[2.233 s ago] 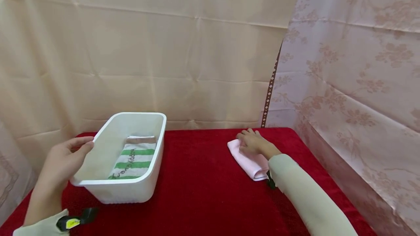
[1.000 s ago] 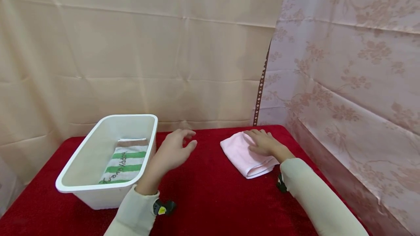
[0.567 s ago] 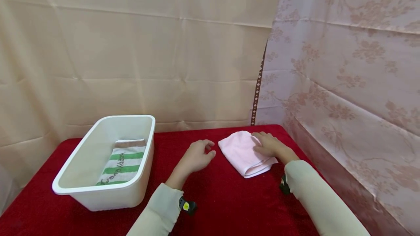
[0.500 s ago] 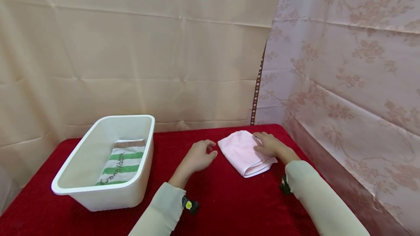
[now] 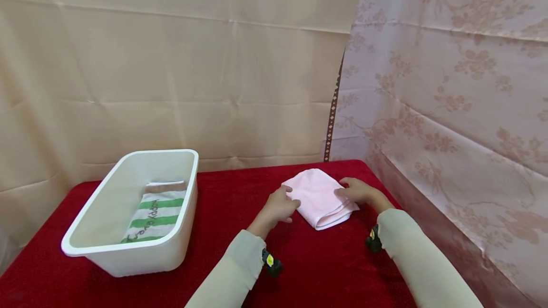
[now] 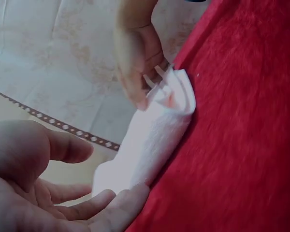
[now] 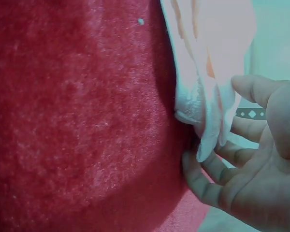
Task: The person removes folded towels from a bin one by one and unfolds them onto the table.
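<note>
A folded pink towel (image 5: 314,196) lies on the red tablecloth, its layered edges facing the right and front. At its left edge is my left hand (image 5: 280,205), thumb and fingers spread apart; in the left wrist view the fingertips reach the towel's side. My right hand (image 5: 361,191) is at the right edge. The right wrist view has its thumb on the top layer and its curled fingers around the layers, with some fingertips hidden behind the cloth. A white basin (image 5: 141,254) on the left holds a folded towel (image 5: 156,213) with green and white stripes and lettering.
Red cloth (image 5: 231,251) covers the table. Behind it hangs a beige curtain (image 5: 192,84), and a pink floral curtain (image 5: 449,84) lines the right side. Each wrist wears a dark strap.
My left hand has left the basin's rim and moved right to the pink towel. My right hand has slid from the towel's top to its right edge, and the towel lies more spread out.
</note>
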The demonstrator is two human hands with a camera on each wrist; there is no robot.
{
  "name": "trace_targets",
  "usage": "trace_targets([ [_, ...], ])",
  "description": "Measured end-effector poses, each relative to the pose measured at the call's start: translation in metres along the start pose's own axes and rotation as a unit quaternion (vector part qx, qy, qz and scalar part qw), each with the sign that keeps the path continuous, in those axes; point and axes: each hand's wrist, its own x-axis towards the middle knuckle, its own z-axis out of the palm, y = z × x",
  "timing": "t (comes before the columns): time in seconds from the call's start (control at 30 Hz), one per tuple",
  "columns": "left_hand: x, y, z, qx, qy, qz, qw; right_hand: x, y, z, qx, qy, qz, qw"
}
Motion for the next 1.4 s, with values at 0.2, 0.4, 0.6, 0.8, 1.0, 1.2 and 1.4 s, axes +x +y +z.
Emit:
trace_targets([
  [0.2, 0.004, -0.001, 0.017, -0.135, -0.008, -0.061, 0.989, -0.003, -0.002, 0.002, 0.15, -0.041, 0.057, 0.9862],
  [0.4, 0.005, 0.001, 0.029, -0.259, 0.017, -0.115, 0.9588, -0.003, 0.0, 0.005, 0.2, -0.049, 0.085, 0.9749],
  [0.6, 0.007, 0.003, 0.036, -0.354, 0.063, -0.133, 0.9236, -0.001, 0.003, 0.007, 0.239, -0.043, 0.076, 0.967],
  [0.8, 0.008, 0.005, 0.041, -0.382, 0.05, -0.151, 0.9104, -0.003, 0.008, 0.006, 0.279, -0.033, 0.082, 0.9563],
  [1.0, 0.006, 0.007, 0.048, -0.391, 0.019, -0.168, 0.9046, -0.009, 0.01, 0.002, 0.262, -0.018, 0.098, 0.9599],
  [1.2, 0.004, 0.007, 0.057, -0.365, 0.028, -0.151, 0.9183, -0.01, 0.009, -0.002, 0.214, 0.006, 0.112, 0.9703],
  [1.4, 0.007, 0.004, 0.063, -0.36, 0.056, -0.132, 0.9218, -0.011, 0.003, -0.004, 0.199, 0.011, 0.094, 0.9754],
])
